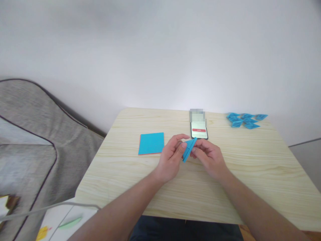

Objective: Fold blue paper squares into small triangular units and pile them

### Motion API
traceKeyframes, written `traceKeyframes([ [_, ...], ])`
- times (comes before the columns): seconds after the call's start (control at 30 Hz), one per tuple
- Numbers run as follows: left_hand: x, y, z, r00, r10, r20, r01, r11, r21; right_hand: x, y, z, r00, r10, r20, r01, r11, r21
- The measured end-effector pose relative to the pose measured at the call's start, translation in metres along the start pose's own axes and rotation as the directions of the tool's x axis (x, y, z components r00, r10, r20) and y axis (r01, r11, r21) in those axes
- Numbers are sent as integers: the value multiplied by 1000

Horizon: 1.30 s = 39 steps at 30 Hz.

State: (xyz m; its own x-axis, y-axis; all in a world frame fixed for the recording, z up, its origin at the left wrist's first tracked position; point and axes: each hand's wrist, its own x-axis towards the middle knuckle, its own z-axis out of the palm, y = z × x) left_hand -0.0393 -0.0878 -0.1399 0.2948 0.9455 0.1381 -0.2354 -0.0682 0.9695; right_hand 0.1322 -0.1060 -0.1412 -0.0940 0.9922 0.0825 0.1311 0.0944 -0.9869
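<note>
A small piece of folded blue origami paper [189, 149] is held above the table between my two hands. My left hand [172, 154] pinches its left side, thumb on top. On its right edge, the thumb and fingers of my right hand [208, 154] are closed. The paper shows a triangular shape with a narrow folded strip along its right side. Left of my hands lies a square stack of blue paper [151, 143] with a reddish lower edge. Some fingertips are hidden behind the folded paper.
A lit smartphone [199, 125] lies just beyond my hands. Several folded blue paper pieces [244, 120] sit together at the table's back right. The light wooden table [120, 167] meets a white wall [160, 60]. A grey sofa [67, 144] stands at left, with a cable [55, 205] near it.
</note>
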Motion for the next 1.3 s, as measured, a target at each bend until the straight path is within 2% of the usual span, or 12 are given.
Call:
traceKeyframes([
  [0.23, -2, -4, 0, 1000, -4, -9, 4, 1000, -16, -1, -3, 0, 999, -23, -36, 17, 987, -159],
  [0.47, -3, 2, 0, 1000, -5, 30, 8, 994, -108, -2, -2, 0, 1000, -19, 13, 20, 992, -124],
  [0.67, -3, 6, -2, 994, -57, 97, 74, 980, -184, 2, -3, 0, 994, 85, 72, -92, 990, 109],
  [0.8, 1, 7, -7, 994, -41, 100, 63, 972, -226, 5, -3, -4, 987, 90, 136, -120, 967, 226],
  [0.97, 3, 10, -8, 995, 31, 91, -22, 995, -94, 5, 5, -7, 983, 100, 152, -143, 942, 305],
  [1.13, 0, 9, -8, 989, 17, 149, -5, 997, -82, 3, 3, -6, 973, 121, 194, -168, 954, 247],
  [1.3, 0, 7, -11, 991, 70, 111, -77, 995, 62, 3, 1, -5, 988, 87, 130, -109, 979, 174],
])
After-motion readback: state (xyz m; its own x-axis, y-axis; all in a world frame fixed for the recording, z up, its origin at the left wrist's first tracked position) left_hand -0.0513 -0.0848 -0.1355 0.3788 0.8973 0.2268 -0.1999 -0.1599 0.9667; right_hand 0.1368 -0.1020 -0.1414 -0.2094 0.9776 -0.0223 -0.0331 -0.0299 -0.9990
